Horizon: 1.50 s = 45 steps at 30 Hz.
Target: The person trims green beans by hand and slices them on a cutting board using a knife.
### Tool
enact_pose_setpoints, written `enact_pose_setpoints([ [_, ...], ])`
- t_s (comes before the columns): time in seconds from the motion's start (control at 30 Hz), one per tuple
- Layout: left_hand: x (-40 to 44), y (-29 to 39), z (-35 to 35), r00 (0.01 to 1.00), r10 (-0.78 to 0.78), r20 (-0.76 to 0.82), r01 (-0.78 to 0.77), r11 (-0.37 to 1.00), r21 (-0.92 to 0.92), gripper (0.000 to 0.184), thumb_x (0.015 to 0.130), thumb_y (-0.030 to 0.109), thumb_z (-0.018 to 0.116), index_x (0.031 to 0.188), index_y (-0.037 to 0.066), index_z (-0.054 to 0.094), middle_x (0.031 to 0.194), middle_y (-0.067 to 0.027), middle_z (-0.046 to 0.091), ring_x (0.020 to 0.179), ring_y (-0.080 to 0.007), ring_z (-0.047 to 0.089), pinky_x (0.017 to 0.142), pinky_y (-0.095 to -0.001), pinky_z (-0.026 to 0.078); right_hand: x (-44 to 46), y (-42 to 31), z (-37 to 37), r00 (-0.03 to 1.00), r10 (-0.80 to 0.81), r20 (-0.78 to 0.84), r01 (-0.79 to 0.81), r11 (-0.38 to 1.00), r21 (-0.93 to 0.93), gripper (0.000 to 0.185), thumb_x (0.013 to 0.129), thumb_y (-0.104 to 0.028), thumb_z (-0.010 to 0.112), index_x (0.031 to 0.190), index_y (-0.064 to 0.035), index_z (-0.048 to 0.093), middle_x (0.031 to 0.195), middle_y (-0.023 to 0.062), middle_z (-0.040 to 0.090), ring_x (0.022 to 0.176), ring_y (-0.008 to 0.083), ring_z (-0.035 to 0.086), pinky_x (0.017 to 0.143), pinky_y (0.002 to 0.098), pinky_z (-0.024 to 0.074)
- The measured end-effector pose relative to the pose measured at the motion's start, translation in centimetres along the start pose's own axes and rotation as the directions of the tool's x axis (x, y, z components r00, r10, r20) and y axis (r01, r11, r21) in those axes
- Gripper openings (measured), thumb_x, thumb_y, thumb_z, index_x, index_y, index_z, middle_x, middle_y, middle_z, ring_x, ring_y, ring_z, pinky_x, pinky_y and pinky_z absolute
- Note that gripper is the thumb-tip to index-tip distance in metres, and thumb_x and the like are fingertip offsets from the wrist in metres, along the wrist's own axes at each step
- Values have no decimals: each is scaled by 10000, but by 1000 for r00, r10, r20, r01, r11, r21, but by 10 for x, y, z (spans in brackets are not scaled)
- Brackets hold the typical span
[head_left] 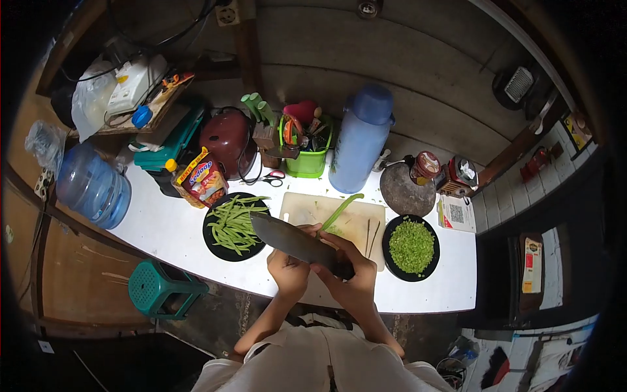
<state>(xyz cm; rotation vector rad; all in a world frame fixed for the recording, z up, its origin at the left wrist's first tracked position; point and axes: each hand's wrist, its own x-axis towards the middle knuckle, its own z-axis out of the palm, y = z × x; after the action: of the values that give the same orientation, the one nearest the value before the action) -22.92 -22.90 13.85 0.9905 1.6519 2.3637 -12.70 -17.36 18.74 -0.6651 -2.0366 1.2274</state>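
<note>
A broad dark knife (290, 242) is held over the cutting board (300, 208), its blade angled to the upper left. My right hand (353, 271) is closed at the knife's handle end. Behind the blade, my left hand (289, 273) is closed on a long green bean (343, 210), which sticks out up and to the right; the blade partly hides these fingers. Left of the board, a black plate (210, 243) holds whole green beans (235, 225). Chopped green pieces (411, 246) fill another black plate (390, 266) on the right. Two thin dark strips (372, 238) lie on the board.
Behind the board stand a blue thermos (362, 140), a green basket (305, 164) and red-handled scissors (274, 175). A food packet (201, 179) is behind the bean plate. A round stone-like slab (400, 191) bears a jar (426, 166). A green stool (157, 287) stands below left.
</note>
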Motion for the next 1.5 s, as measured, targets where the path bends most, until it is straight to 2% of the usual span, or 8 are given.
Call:
enact_pose_setpoints([
  [0.3, -20, -2, 13, 992, 55, -113, -52, 998, 29, 282, 744, -172, 548, 1001, -74, 612, 1066, -152, 650, 922, -184, 618, 790, -283, 511, -3, 8, -12, 997, -38, 73, 36, 999, 29, 512, 707, -207, 813, 1163, -93, 610, 743, 32, 623, 603, 76, 571, 555, 220, 490],
  [0.4, -28, -7, 17, 986, 74, -148, -68, 997, 46, 294, 740, -183, 547, 1007, -79, 610, 1076, -147, 642, 931, -181, 611, 792, -280, 508, -5, 17, -14, 992, -78, 99, 71, 995, 76, 515, 732, -102, 779, 1207, -82, 582, 630, -40, 475, 554, 23, 401, 503, 180, 333],
  [0.57, -40, -6, 26, 978, 65, -196, -64, 998, 16, 343, 708, -201, 558, 1025, -80, 608, 1075, -133, 637, 940, -170, 602, 794, -274, 503, -8, 26, -22, 986, -80, 143, 63, 991, 122, 489, 744, -101, 772, 1197, -81, 589, 631, -54, 447, 561, 20, 369, 508, 176, 306],
  [0.67, -48, -10, 26, 983, 55, -175, -37, 994, 104, 307, 811, 89, 655, 1046, -90, 574, 1087, -168, 618, 993, -229, 592, 870, -335, 478, -8, 27, -28, 982, -96, 161, 79, 991, 109, 466, 749, -94, 767, 1184, -77, 598, 633, -61, 433, 564, 19, 354, 508, 173, 291],
  [0.97, -45, 3, 42, 952, 268, -144, -196, 902, 384, 242, 786, -14, 605, 1019, -78, 618, 997, -143, 651, 841, -196, 635, 721, -272, 518, -6, 31, -46, 977, -96, 190, 75, 990, 117, 435, 758, -69, 754, 1167, -60, 604, 663, -57, 487, 580, 8, 370, 513, 165, 300],
  [1.07, -51, 2, 43, 965, 218, -145, -151, 916, 372, 361, 644, -170, 620, 992, -76, 631, 1014, -167, 662, 898, -253, 647, 795, -309, 507, -6, 33, -49, 973, -109, 202, 85, 989, 124, 427, 762, -67, 751, 1163, -51, 604, 681, -47, 524, 586, 4, 390, 518, 163, 314],
  [1.2, -57, -1, 44, 960, 242, -144, -156, 883, 443, 361, 621, -156, 631, 970, -61, 637, 1011, -165, 668, 897, -272, 652, 804, -313, 505, -7, 38, -51, 976, -64, 208, 26, 983, 180, 414, 757, -66, 755, 1145, -45, 612, 681, -44, 532, 588, 4, 404, 520, 163, 324],
  [1.5, -74, -22, 43, 957, 241, -159, -161, 903, 397, 269, 660, -154, 629, 915, -69, 614, 1018, -173, 653, 918, -271, 639, 812, -318, 500, -10, 41, -58, 964, -50, 262, 38, 998, 52, 382, 785, -105, 740, 1143, -59, 614, 628, -60, 432, 561, 17, 367, 504, 174, 306],
])
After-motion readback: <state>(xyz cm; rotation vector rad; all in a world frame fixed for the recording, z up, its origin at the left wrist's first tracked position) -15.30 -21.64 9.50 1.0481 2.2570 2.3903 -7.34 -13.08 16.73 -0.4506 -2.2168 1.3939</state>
